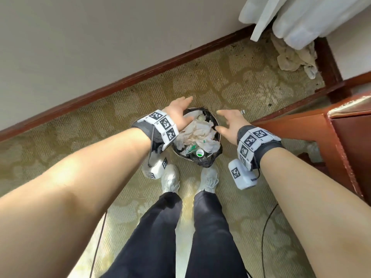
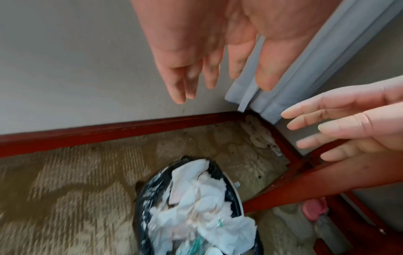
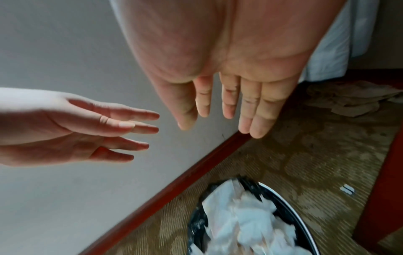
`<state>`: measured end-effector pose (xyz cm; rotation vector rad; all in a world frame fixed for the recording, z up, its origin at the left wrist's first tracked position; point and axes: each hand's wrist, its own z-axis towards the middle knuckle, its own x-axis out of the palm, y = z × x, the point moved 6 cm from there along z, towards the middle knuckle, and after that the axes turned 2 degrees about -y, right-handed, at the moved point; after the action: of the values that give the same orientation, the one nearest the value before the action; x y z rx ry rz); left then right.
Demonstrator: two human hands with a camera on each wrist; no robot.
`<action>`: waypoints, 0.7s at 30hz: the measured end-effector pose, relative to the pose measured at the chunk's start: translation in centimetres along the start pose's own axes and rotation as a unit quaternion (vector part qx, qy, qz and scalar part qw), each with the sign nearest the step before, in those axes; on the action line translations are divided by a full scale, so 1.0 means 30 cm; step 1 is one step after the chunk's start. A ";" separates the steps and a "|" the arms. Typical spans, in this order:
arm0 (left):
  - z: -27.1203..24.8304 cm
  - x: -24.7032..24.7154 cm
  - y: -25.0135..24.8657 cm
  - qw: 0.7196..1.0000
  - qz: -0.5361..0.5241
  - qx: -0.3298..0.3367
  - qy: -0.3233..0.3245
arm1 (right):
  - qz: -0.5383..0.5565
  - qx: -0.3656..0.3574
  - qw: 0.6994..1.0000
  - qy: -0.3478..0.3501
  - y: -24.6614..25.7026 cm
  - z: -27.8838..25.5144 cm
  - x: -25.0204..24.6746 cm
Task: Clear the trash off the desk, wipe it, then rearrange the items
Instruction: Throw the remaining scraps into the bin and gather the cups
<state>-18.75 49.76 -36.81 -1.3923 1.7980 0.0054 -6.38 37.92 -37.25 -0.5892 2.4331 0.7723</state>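
A round trash bin point(image 1: 218, 131) lined with a black bag stands on the carpet in front of my feet. Crumpled white tissues point(image 1: 198, 133) and a bottle with a green-and-white cap point(image 1: 200, 153) fill it. My left hand point(image 1: 181, 111) hovers over the bin's left rim, fingers straight and spread, holding nothing. My right hand point(image 1: 227, 122) hovers over the right rim, also empty with fingers spread. The wrist views show both palms point(image 2: 218, 51) point(image 3: 229, 69) bare above the bin point(image 2: 236, 195) point(image 3: 290, 208). The tissues point(image 2: 205, 207) point(image 3: 244, 224) lie in it.
The red-brown desk corner point(image 1: 341, 137) stands to the right, its leg point(image 3: 375, 207) close to the bin. A wall with a dark red baseboard point(image 1: 140, 75) runs behind. White curtains point(image 1: 301, 19) hang at the far right over crumpled cloth point(image 1: 295, 57). A small white scrap point(image 1: 242, 111) lies on the carpet.
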 end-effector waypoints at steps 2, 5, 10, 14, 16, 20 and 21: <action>-0.067 -0.080 -0.063 0.999 0.006 0.030 -0.017 | 0.009 -0.013 0.999 -0.034 0.037 -0.092 -0.081; -0.190 -0.195 -0.169 0.996 0.026 0.072 -0.055 | 0.015 -0.026 0.996 -0.083 0.088 -0.261 -0.201; -0.423 -0.345 -0.389 0.983 0.060 0.156 -0.082 | 0.039 -0.027 0.983 -0.179 0.142 -0.586 -0.383; -0.622 -0.409 -0.592 0.962 0.066 0.236 -0.122 | 0.049 -0.023 0.965 -0.258 0.136 -0.857 -0.513; -0.705 -0.407 -0.683 0.951 0.069 0.271 -0.131 | 0.049 -0.012 0.958 -0.284 0.111 -0.987 -0.555; -0.853 -0.324 -0.879 0.933 0.074 0.330 -0.124 | 0.062 0.020 0.940 -0.336 0.014 -1.240 -0.602; -0.892 -0.289 -0.933 0.927 0.077 0.346 -0.121 | 0.061 0.030 0.935 -0.349 -0.019 -1.304 -0.606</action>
<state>-12.20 33.38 -1.26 -0.7091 1.4829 -0.3304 -5.29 17.53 0.76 -0.0992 1.8292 0.7856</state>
